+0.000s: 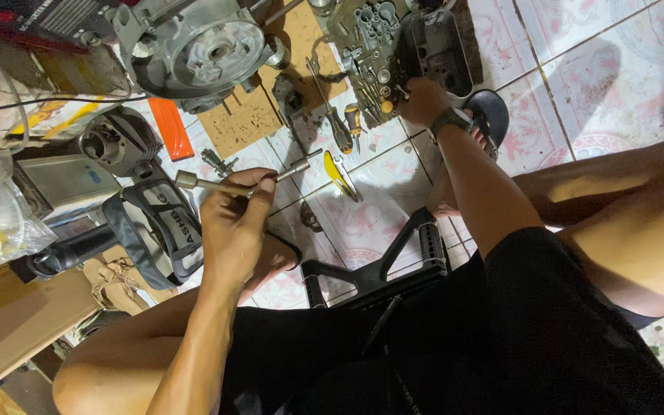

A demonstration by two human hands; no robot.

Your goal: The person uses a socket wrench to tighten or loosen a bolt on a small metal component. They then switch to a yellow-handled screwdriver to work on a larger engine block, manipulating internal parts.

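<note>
Near the middle left of the frame, my left hand (232,223) is closed around a slim metal socket wrench (240,183), held nearly level above the tiled floor (578,69), its socket end pointing toward the left edge. Toward the upper middle, my right hand (423,100), with a watch (452,119) on the wrist, reaches into a tray of small metal parts (374,46); its fingers are curled among the pieces, and I cannot tell whether they grip anything. Just left of that tray, two screwdrivers (346,123) lie on the floor. At the top left sits a grey engine casing (201,50) on cardboard (247,115). Below my legs stands a black plastic stool (393,265).
</note>
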